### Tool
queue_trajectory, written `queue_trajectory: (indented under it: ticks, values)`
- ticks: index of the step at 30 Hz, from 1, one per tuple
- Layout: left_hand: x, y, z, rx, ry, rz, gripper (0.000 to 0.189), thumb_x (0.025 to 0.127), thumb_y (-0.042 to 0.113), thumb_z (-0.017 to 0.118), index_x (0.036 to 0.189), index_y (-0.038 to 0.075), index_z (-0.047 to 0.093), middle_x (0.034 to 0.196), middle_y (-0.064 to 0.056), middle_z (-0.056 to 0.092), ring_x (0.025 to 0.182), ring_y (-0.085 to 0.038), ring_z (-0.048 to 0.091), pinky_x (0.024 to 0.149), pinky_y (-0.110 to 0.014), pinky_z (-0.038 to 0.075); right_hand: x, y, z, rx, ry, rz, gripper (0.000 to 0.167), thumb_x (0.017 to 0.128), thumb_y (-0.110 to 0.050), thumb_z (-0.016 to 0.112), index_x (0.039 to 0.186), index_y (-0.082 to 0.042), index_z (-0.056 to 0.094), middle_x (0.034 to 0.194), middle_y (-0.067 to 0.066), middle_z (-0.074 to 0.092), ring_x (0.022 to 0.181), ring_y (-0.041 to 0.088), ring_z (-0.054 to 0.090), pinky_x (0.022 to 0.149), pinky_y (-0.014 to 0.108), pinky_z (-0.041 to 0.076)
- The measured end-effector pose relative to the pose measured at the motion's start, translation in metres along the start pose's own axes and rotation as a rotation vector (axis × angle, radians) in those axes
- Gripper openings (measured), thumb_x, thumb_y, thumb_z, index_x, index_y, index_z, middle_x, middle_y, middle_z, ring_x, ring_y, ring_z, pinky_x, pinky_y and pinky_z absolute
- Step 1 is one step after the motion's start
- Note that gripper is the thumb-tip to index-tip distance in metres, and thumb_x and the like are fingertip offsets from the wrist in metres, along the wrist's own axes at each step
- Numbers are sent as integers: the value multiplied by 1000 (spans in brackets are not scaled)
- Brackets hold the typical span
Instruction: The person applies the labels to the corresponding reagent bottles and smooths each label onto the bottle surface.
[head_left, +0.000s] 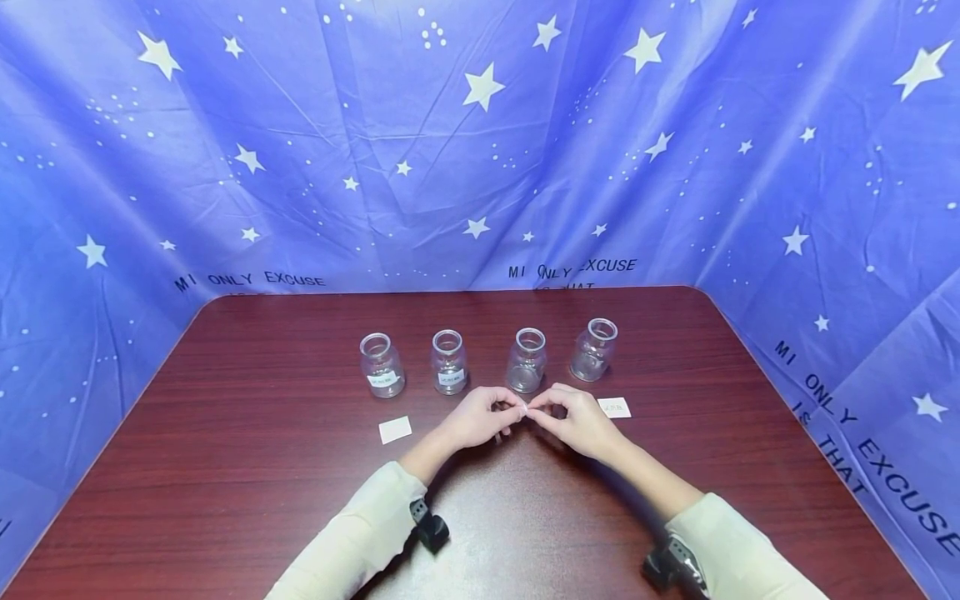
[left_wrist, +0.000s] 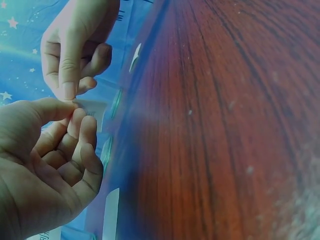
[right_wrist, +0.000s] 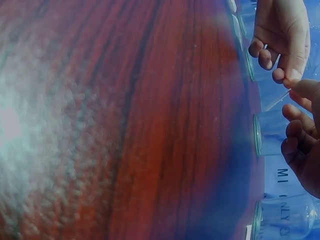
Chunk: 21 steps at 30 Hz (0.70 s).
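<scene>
Both hands meet over the table just in front of the jars. Thumb and fingers of my left hand (head_left: 480,417) pinch a small white printed label (left_wrist: 95,111). My right hand (head_left: 581,422) pinches it too, its fingertips right against those of the left. In the head view the fingers hide most of this label; its printed face shows in the left wrist view. Nearest beyond the hands stands a clear glass jar (head_left: 527,367) with no label on it. A second unlabelled jar (head_left: 591,358) is behind the right hand.
Two glass jars at the left, an outer one (head_left: 381,362) and an inner one (head_left: 448,358), carry white labels. A white label (head_left: 395,430) lies left of the left hand. Another printed label (head_left: 617,407) lies by the right hand. Star-printed blue cloth (head_left: 420,200) surrounds the brown table (head_left: 247,467).
</scene>
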<state>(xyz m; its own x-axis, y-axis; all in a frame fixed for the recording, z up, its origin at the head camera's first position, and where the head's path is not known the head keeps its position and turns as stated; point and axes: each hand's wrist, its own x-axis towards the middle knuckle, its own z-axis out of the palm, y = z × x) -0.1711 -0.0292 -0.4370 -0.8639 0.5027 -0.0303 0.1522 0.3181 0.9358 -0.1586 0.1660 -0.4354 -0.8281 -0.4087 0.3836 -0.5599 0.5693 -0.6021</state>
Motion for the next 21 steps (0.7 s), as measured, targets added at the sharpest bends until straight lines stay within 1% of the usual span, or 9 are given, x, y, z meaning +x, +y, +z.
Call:
queue_trajectory:
  ticks: [4,6,10,13,17,21]
  values:
    - [1,-1,0,-5,-2,-5,16,90,12,59,95,-2,65,79,-25,63,58,-17,58,51,-36,53,0,0,1,-5,21,-12,4,80,-14,72,84,-14,71,70,-10,56,61,5,49,55,18,40]
    - [1,-2,0,-9,-2,-7,18,90,13,58,96,-3,65,79,-25,63,58,-17,58,51,-35,53,0,0,1,-7,29,-16,4,80,-14,72,84,-13,71,71,-10,57,62,7,50,56,18,41]
    - [2,-3,0,-22,-1,-5,20,90,13,58,97,-4,65,80,-25,63,58,-17,59,50,-34,52,0,-1,2,-11,38,-21,5,82,-16,71,84,-12,71,73,-9,59,62,2,48,55,18,41]
    - [2,-3,-1,-18,5,-14,20,90,14,59,97,-3,65,80,-24,63,58,-17,59,50,-32,52,1,-1,2,-17,44,-25,6,84,-17,69,83,-12,71,73,-9,59,62,-2,45,55,18,41]
    - [1,-4,-1,-9,13,-26,17,89,13,59,96,-2,65,79,-23,64,58,-15,58,50,-31,52,1,-1,2,-20,45,-18,6,85,-15,66,82,-13,70,73,-8,59,60,-2,44,53,17,40]
    - [1,-6,-1,-16,17,-38,15,87,11,59,93,-2,64,77,-23,63,58,-19,60,49,-30,51,2,-1,2,-12,45,11,5,83,-11,66,80,-14,68,71,-8,56,58,0,44,51,17,39]
